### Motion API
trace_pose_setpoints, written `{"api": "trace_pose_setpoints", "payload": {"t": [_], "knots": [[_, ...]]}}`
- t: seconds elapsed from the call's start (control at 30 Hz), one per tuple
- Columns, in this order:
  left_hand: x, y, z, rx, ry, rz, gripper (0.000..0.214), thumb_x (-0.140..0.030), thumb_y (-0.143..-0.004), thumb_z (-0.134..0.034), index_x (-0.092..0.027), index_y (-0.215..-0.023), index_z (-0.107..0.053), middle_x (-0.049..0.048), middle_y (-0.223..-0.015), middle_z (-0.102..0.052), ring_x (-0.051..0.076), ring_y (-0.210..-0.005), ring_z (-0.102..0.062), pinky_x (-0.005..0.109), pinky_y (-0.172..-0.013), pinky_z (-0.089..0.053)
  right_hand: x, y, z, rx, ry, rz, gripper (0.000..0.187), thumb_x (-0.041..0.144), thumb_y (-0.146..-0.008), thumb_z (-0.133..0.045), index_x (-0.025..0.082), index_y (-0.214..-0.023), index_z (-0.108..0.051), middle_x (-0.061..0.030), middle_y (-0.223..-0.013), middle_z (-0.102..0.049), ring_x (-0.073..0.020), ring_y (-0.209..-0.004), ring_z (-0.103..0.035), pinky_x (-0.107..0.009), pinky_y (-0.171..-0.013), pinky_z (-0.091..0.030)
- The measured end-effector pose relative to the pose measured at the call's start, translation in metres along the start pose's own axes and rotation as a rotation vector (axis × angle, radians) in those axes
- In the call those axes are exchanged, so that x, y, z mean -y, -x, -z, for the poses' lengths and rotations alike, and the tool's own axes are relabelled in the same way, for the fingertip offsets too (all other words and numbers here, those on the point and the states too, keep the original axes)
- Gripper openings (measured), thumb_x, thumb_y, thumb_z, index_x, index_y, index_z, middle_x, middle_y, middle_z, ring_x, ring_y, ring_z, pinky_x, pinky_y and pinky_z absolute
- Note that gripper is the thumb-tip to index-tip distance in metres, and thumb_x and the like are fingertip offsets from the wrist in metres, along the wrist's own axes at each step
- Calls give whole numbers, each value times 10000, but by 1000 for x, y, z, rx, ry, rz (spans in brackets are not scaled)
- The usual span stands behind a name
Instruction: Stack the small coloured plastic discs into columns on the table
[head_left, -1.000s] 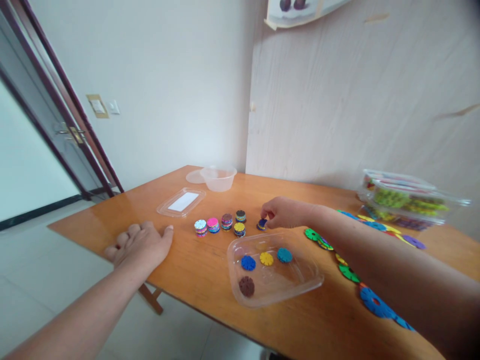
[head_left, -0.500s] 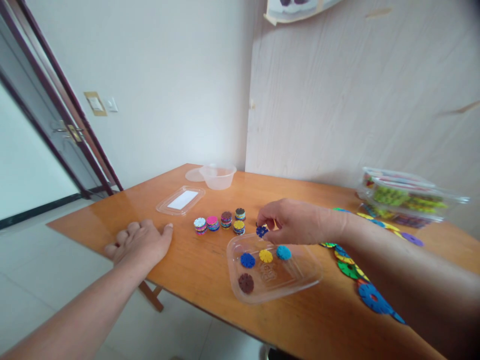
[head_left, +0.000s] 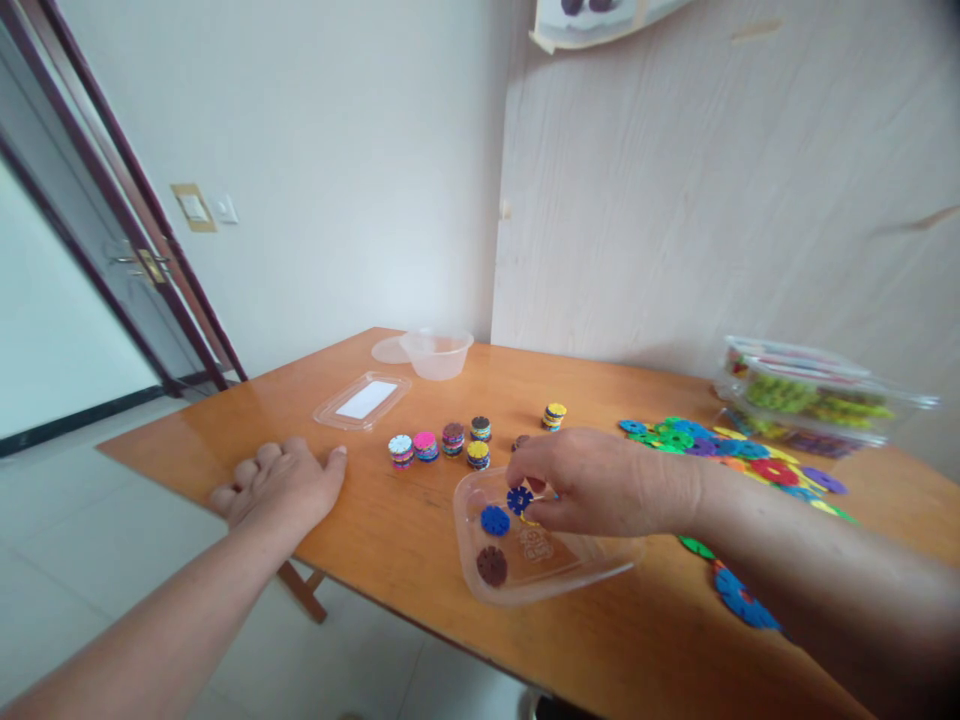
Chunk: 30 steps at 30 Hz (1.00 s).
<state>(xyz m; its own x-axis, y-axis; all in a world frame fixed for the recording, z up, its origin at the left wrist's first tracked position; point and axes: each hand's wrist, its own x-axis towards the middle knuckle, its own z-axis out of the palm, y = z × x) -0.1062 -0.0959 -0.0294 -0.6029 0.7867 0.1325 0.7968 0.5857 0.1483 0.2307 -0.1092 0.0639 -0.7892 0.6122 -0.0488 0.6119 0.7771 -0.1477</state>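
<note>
My right hand (head_left: 577, 485) pinches a dark blue notched plastic disc (head_left: 519, 500) between thumb and fingers, over a clear plastic tray (head_left: 466, 575). Inside the tray, a blue disc (head_left: 495, 520) and a brown disc (head_left: 492, 567) lie flat; a yellow one is mostly covered by my fingers. My left hand (head_left: 281, 487) rests on the table's left edge, holding nothing, its thumb stretched out. Between the hands stand several short stacks of discs, among them a white-topped stack (head_left: 401, 451) and a pink-topped stack (head_left: 425, 447). A yellow-topped stack (head_left: 554, 416) stands behind my right hand.
Large coloured discs (head_left: 750, 470) spread along the table's right side, partly under my forearm. Filled clear boxes (head_left: 817, 390) stand behind them. A translucent bowl (head_left: 437, 355) and a clear lid (head_left: 364, 400) with a white label lie at the back left of the wooden table (head_left: 600, 640).
My right hand has moved slightly toward me with the dark blue disc, from the tray's far rim to above its inside. The yellow-topped stack behind it has come into sight. My left hand stays put.
</note>
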Motion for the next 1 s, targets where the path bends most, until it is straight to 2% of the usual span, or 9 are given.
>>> {"api": "trace_pose_setpoints", "payload": {"t": [0.23, 0.43, 0.57, 0.67, 0.8, 0.9, 1.0], "knots": [[0, 2, 2, 1, 10, 3, 754, -670, -849, -261, -128, -1260, -588, 256, -1355, -527, 449, -1260, -454, 608, -968, -381, 22, -13, -10, 79, 73, 46, 164, 248, -867, -594, 207, -981, -704, -63, -989, -746, -207, -873, -667, -286, -728, -405], [2, -1, -3, -14, 18, 2, 766, -679, -841, -264, -139, -1282, -581, 258, -1351, -530, 451, -1257, -452, 607, -962, -372, 20, -12, -17, 39, 126, 25, 178, 248, -907, -548, 188, -1004, -684, -82, -1004, -743, -206, -856, -665, -287, -688, -390], [3, -3, -5, -19, 18, -4, 770, -688, -838, -270, -131, -1259, -593, 263, -1333, -539, 455, -1244, -459, 611, -954, -380, 16, -8, -11, 11, 124, 22, 201, 225, -912, -498, 206, -944, -695, -56, -925, -741, -188, -794, -652, -277, -651, -376], [4, -3, -6, -23, 16, -10, 771, -691, -840, -263, -128, -1246, -598, 265, -1330, -538, 457, -1240, -463, 613, -952, -385, 13, -6, -4, -11, 137, -53, 225, 193, -880, -500, 215, -937, -716, -58, -955, -749, -195, -812, -660, -279, -654, -383], [4, -3, -6, -16, 13, -10, 780, -692, -841, -254, -122, -1253, -593, 261, -1334, -533, 447, -1237, -463, 604, -960, -380, 16, -2, -1, 85, 163, -52, 257, 184, -843, -528, 240, -951, -755, -56, -926, -767, -210, -827, -682, -283, -664, -400], [3, -3, -5, -13, 13, -5, 773, -681, -838, -266, -126, -1273, -583, 258, -1341, -534, 442, -1235, -465, 600, -958, -379, 23, -2, -4, 177, 218, -18, 243, 238, -872, -522, 226, -910, -762, -65, -869, -772, -216, -778, -693, -287, -639, -400], [2, -3, -5, -17, 12, -1, 773, -677, -837, -273, -124, -1282, -580, 259, -1349, -532, 442, -1237, -466, 603, -958, -379, 27, -4, -8, 213, 275, -14, 265, 251, -894, -501, 206, -897, -762, -77, -850, -771, -213, -734, -695, -284, -603, -384]]}}
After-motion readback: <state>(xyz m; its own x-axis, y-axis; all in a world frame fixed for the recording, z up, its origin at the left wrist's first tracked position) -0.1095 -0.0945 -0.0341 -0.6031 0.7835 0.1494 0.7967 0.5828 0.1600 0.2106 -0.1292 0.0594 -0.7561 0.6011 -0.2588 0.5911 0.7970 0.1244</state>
